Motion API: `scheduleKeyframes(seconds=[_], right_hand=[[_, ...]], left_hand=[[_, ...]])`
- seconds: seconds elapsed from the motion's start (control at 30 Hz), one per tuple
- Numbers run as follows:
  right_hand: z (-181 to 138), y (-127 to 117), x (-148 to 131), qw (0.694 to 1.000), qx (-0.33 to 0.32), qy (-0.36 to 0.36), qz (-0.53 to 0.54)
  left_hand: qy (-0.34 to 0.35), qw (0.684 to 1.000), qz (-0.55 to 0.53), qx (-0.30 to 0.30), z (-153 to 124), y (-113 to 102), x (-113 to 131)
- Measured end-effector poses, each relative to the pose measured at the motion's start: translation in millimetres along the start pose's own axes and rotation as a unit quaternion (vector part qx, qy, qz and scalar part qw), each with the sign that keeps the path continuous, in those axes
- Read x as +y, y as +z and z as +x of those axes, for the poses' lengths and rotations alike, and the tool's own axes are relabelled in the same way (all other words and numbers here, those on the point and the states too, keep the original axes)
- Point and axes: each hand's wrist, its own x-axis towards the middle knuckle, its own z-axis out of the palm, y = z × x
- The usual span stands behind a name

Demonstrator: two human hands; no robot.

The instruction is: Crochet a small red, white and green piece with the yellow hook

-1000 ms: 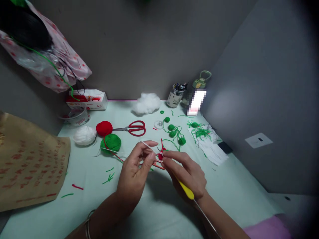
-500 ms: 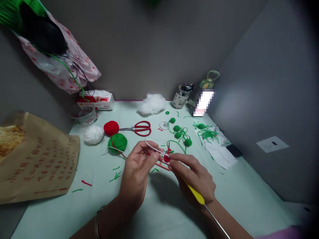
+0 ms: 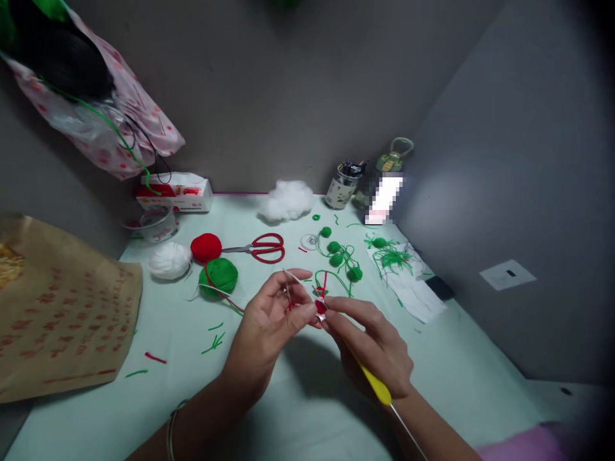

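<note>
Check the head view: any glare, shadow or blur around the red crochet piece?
Head view: red crochet piece small and soft, stitches unreadable; left hand and right hand with crochet hook shadow the table beneath; pale light patch on the right wall; pixelated block at the back; right corners darkened.

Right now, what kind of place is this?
Probably a craft desk in a walled corner: a green yarn ball, red scissors and white stuffing on the table, a yellow crochet hook in the right hand.
</note>
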Motion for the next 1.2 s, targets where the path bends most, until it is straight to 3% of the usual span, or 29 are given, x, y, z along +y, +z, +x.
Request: scheduleKeyframes(seconds=[0.1,0.37,0.47,0.6,0.9,1.2], right_hand=[[7,-1,-6,1.0,-0.007,0.011,-0.004],[8,0,-4,0.995,0.001,-0.085,-0.058],[8,-3,-2,0.991,-0.022,-0.116,-0.063],[6,-4,-1,0.994,-0.022,-0.102,-0.011],[-3,-2,-2,0.999,-0.028,-0.033,0.018],[-6,1,4,0.998,-0.019,-0.049,0.016]], left_hand=[[-0.016,1.0,0.009,-0.014,2,-1,-1],[-0.022,0.999,0.026,-0.003,0,-1,1],[-0.068,0.998,-0.009,-0.014,0,0,4],[-0.128,0.989,-0.071,-0.021,1,3,7],[-0.094,0.994,-0.062,-0.001,3,0,2],[-0.041,0.999,0.021,-0.027,0,-3,3]])
